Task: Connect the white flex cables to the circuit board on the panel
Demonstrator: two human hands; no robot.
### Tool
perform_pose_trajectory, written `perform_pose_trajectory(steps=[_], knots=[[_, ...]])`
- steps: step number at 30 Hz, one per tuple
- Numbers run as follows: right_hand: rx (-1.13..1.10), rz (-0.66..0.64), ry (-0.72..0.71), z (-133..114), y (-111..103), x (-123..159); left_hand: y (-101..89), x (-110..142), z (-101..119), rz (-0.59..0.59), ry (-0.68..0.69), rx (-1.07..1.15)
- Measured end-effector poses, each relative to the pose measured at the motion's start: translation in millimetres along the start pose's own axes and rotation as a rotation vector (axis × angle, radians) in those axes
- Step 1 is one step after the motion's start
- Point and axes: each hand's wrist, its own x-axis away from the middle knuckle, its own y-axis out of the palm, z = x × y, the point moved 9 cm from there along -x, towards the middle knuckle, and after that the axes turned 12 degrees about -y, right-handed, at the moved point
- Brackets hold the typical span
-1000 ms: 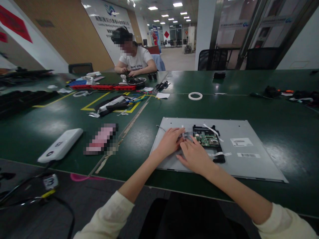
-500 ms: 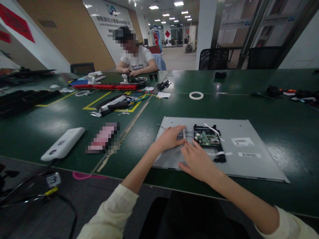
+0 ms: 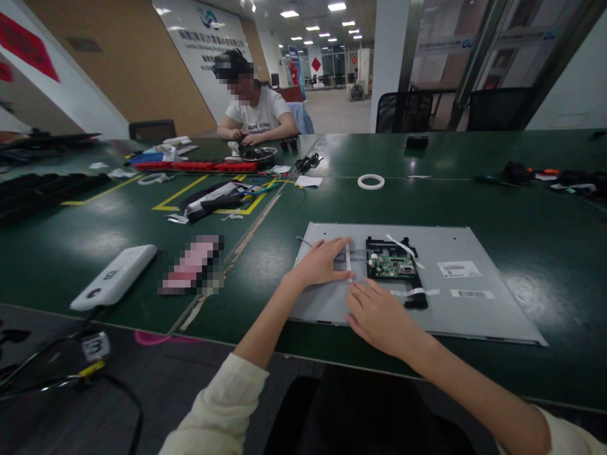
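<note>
A grey metal panel [image 3: 474, 316] lies flat on the green table in front of me. A small green circuit board [image 3: 389, 264] in a black frame sits on its middle, with white tape strips around it. My left hand [image 3: 322, 262] lies flat on the panel, fingers stretched toward a short white tape strip [image 3: 348, 258] left of the board. My right hand [image 3: 379, 313] rests open on the panel just below the board, fingers spread and holding nothing.
A white device [image 3: 114, 277] lies at the left near the table edge. A roll of white tape [image 3: 370, 182] sits beyond the panel. Cables, red strips [image 3: 199, 166] and tools lie at the far left, where another person [image 3: 256, 110] works. Black chairs stand behind the table.
My right hand has drawn back toward me, away from the tape strip and my left hand. The left hand has flattened on the panel beside the strip.
</note>
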Motion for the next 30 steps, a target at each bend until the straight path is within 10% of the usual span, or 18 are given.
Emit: perform_pose_trajectory(steps=[9,18,30], knots=[[-0.102,-0.015,-0.079,14,-20,29,-1.3,3,4,-0.016,0.007,0.019],[-0.053,0.005,0.235,139,-28,115,-12.2,4,13,0.013,0.032,0.025],[-0.006,-0.253,0.482,189,19,196,-65.5,15,-1,0.554,-0.041,0.047]])
